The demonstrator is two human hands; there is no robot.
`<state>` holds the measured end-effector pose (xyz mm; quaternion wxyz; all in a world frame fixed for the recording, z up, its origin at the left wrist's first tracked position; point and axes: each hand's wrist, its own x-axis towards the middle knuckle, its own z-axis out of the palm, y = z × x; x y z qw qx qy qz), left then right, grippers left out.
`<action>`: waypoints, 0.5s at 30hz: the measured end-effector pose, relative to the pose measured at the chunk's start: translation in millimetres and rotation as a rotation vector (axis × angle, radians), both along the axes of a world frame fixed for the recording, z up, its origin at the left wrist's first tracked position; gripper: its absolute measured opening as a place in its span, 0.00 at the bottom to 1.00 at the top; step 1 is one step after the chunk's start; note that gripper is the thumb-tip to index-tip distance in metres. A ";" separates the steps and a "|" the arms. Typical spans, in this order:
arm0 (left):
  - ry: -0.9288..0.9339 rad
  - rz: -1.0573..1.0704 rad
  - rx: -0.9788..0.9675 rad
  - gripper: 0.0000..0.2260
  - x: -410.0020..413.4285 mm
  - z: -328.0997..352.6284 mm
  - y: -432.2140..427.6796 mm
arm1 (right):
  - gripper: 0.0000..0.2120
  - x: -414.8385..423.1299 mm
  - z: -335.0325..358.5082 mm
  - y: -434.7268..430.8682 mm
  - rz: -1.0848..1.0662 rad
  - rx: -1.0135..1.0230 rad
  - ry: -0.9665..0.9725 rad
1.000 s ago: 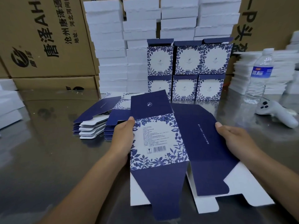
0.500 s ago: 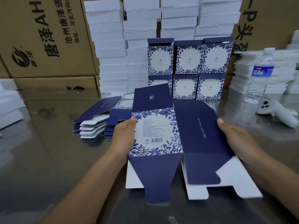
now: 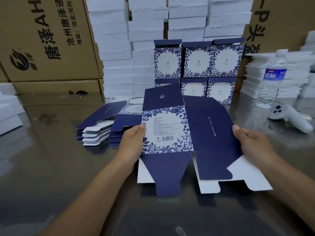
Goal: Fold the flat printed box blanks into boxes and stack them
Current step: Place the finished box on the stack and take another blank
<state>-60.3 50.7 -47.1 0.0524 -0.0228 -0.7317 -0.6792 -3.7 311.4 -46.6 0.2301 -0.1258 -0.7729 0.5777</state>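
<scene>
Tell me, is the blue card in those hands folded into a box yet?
Not yet: the card is spread between the left hand and right hand, its bottom flaps hanging loose, unlike the finished boxes behind.

We see a glossy worktop (image 3: 42, 167) under the left grip (image 3: 132, 143); beyond it, brown cartons (image 3: 51, 40) and white stacks (image 3: 115, 48).

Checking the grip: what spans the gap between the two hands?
In the head view, one box blank spans it: the left hand grips its floral barcode panel's edge, the right hand its plain navy panel's edge.
</scene>
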 end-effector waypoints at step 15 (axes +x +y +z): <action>-0.039 0.083 0.106 0.15 -2.3 3.5 -3.7 | 0.19 7.2 3.5 -7.5 0.042 -0.026 -0.083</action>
